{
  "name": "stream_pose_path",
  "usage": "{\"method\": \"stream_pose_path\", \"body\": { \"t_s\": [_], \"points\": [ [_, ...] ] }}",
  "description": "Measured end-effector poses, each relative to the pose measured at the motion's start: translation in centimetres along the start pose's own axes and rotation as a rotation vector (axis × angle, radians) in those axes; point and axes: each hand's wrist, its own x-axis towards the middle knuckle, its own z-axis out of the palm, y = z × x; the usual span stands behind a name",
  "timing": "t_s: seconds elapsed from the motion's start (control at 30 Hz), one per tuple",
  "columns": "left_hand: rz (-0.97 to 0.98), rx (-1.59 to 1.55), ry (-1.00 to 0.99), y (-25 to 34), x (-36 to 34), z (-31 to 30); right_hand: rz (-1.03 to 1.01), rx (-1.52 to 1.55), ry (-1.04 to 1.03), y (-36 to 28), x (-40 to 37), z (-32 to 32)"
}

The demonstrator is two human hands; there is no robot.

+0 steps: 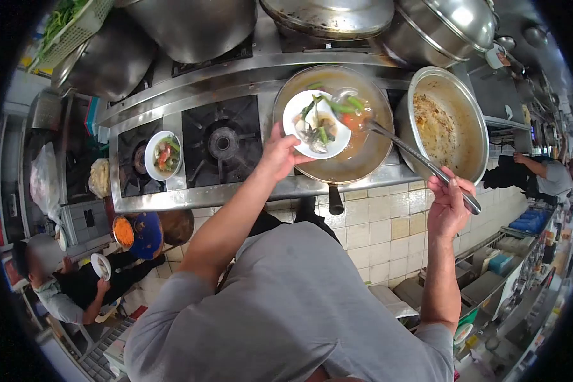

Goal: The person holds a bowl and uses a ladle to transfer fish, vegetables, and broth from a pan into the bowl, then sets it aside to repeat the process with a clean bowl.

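My left hand (277,154) grips a white bowl (342,135) by its near left rim, thumb on the edge, and holds it over the wide pan (370,167). Inside the bowl lie leafy greens and pale and dark pieces that look like fish. The fingers of my right hand (451,202) are wrapped round the long metal handle of a ladle (420,155). Its head reaches into the pan beside the bowl, among green pods, red pieces and brownish broth. The pan rests on the stove with its short dark handle towards me.
A second white bowl (151,167) of soup sits on the left burner. To the right stands a deep metal pot (474,149) with residue inside. Large steel pots (191,28) line the back. One person (63,299) at left holds a plate; another person (551,178) is at far right.
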Motion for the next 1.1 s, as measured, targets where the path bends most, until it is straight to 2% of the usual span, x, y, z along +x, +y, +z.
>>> {"method": "stream_pose_path", "body": {
  "t_s": [0.13, 0.3, 0.43, 0.57, 0.63, 0.73, 0.8, 0.87, 0.9, 1.1],
  "points": [
    [-0.033, -0.025, 0.002, -0.7, 1.1, 1.9, -0.056, -0.059, -0.165, 0.5, -1.3, 1.6],
    [-0.011, -0.025, -0.041, 0.4, -0.1, 2.0, -0.591, -0.527, -0.587, -1.3, -2.7, 2.7],
    [0.044, -0.061, -0.011, 1.6, -1.9, 0.3, -0.528, -0.435, -0.394, 1.9, -1.9, 2.2],
    [0.142, -0.031, -0.001, 3.7, -4.5, -3.5, -0.365, -0.369, -0.213, 11.2, 1.8, 0.6],
    [0.182, 0.006, 0.092, 5.2, -6.4, -4.5, -0.313, -0.351, -0.164, 15.8, 3.5, -0.5],
    [0.258, 0.021, 0.135, 7.1, -9.0, -6.7, -0.308, -0.308, -0.19, 19.5, 4.6, -0.7],
    [0.271, -0.011, 0.167, 8.1, -10.7, -7.6, -0.123, -0.134, -0.171, 20.9, 4.0, 0.1],
    [0.303, 0.009, 0.175, 8.8, -12.2, -8.6, -0.006, -0.063, -0.195, 21.3, 3.8, 1.0],
    [0.324, 0.021, 0.2, 8.9, -12.8, -8.5, -0.036, -0.072, -0.221, 21.5, 4.1, 1.2],
    [0.361, -0.013, 0.251, 8.9, -14.9, -9.4, 0.1, 0.005, -0.359, 19.7, 4.2, -0.2]
  ]
}}
